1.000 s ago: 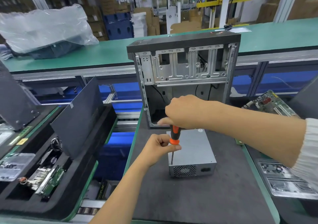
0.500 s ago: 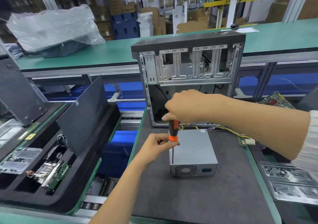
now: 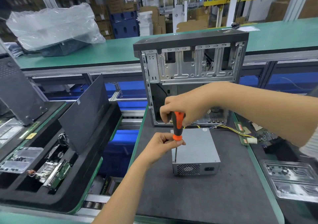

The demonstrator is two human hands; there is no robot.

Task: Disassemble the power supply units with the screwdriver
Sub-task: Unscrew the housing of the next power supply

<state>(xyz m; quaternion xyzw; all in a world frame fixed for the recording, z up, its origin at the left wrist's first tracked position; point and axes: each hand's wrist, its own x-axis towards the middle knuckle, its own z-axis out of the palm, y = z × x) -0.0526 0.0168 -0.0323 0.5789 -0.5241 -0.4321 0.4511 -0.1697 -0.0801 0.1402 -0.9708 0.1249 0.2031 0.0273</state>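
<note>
A grey power supply unit (image 3: 197,148) lies on the dark mat (image 3: 206,198), its vented end and socket facing me. A screwdriver (image 3: 177,127) with an orange and black handle stands upright, its tip at the unit's near left top corner. My right hand (image 3: 184,110) grips the top of the handle from above. My left hand (image 3: 163,143) pinches the handle's lower orange end beside the shaft. Yellow wires (image 3: 230,129) run from the unit's far end to a white connector (image 3: 252,140).
An open computer case (image 3: 191,63) stands upright just behind the unit. At the left a black foam tray (image 3: 68,180) holds circuit boards and a leaning dark panel (image 3: 82,113). Clear plastic trays (image 3: 290,180) and boards lie at the right. A green conveyor runs behind.
The view has shifted slightly. My right hand has turned on the handle, showing more of the orange and black grip. The screwdriver tip stays at the same corner of the unit.
</note>
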